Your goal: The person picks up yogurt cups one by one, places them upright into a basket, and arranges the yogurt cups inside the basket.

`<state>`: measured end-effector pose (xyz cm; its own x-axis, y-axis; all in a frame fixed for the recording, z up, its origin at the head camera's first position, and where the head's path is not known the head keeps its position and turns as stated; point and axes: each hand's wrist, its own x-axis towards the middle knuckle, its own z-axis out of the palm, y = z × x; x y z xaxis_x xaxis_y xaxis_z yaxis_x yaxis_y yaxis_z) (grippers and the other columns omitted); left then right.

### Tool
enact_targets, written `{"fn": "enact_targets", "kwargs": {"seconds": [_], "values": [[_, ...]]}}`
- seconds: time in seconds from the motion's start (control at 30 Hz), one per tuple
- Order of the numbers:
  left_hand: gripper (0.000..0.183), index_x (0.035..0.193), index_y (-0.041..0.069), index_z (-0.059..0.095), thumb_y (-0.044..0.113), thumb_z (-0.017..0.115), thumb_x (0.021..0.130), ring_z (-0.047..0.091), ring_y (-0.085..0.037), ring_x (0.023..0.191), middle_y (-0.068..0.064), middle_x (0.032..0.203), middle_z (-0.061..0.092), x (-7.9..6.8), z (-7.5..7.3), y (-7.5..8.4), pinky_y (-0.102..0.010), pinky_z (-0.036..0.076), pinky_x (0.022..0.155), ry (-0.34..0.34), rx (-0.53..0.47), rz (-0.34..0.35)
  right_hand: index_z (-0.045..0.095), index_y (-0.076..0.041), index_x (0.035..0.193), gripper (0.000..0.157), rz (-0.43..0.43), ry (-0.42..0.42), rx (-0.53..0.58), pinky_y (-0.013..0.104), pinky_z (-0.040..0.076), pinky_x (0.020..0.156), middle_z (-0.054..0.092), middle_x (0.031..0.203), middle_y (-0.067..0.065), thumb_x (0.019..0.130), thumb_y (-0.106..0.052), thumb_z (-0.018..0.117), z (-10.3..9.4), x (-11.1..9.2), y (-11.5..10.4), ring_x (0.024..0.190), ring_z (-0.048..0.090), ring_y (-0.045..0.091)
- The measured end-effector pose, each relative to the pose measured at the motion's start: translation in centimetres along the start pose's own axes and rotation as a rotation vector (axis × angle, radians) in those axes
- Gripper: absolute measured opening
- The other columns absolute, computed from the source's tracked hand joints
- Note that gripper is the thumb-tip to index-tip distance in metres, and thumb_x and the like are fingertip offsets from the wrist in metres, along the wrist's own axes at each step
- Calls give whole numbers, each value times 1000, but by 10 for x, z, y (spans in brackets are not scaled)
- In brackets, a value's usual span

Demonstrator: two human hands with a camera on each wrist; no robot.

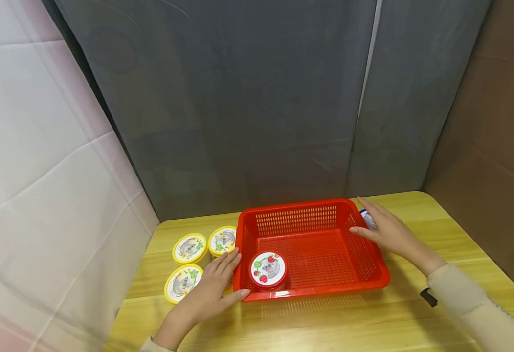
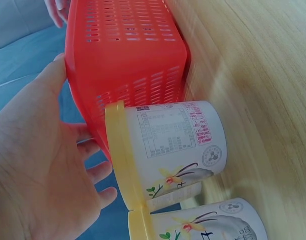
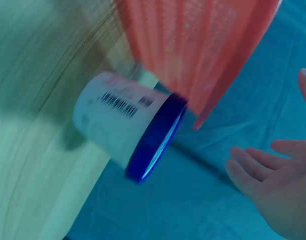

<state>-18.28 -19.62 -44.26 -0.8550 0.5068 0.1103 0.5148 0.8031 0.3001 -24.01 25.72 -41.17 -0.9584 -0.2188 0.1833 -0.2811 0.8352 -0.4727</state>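
Observation:
A red plastic basket [image 1: 309,291] sits on the table, holding one red-lidded tub [image 1: 268,270] in its front left corner. My left hand [image 1: 214,288] touches the basket's left front corner, its thumb at the front rim and its extended fingers at the left rim. White tubs with yellow lids [image 2: 172,145] stand just left of the basket, below that hand. At the basket's right end my right hand [image 1: 386,230] is spread, fingers extended; the right wrist view shows it apart from the basket. Close by stands a blue-lidded tub [image 3: 125,120], partly hidden in the head view.
The wooden table [image 1: 318,327] has a grey curtain [image 1: 239,107] behind it. A pale, creased panel [image 1: 54,186] rises on the left and a brown one [image 1: 494,146] on the right. A small black object [image 1: 428,297] shows beside the right sleeve.

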Motion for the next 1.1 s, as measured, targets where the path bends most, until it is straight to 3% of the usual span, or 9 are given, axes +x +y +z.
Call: {"fn": "enact_targets", "kwargs": {"seconds": [0.3,0.63,0.9,1.1], "values": [[86,151,16,23,66,48,86,20,-27,147,2,160,17,-1,-1,0,-53,21,117,-5,1,-5,13,-13,153,89,64,26,-22,70,25,105,24,155,22,87,-57,54,-8,1,31,138,27,48],[85,150,15,25,65,48,86,20,-27,147,2,160,18,0,-1,0,-54,21,117,-8,-7,-2,25,-4,148,86,89,56,-30,70,26,104,30,150,27,86,-51,61,4,0,60,134,28,48],[86,150,15,24,66,47,86,18,-27,148,3,160,16,1,0,0,-53,20,117,-22,-5,-9,23,-1,148,92,92,11,-24,71,26,103,27,149,31,83,-54,62,11,-4,70,133,28,51],[85,151,17,23,66,48,86,17,-27,148,2,160,16,1,0,0,-53,20,117,-21,-9,-7,25,1,147,90,79,-3,-31,70,27,103,27,149,32,83,-48,66,19,-4,75,132,29,53]]}}
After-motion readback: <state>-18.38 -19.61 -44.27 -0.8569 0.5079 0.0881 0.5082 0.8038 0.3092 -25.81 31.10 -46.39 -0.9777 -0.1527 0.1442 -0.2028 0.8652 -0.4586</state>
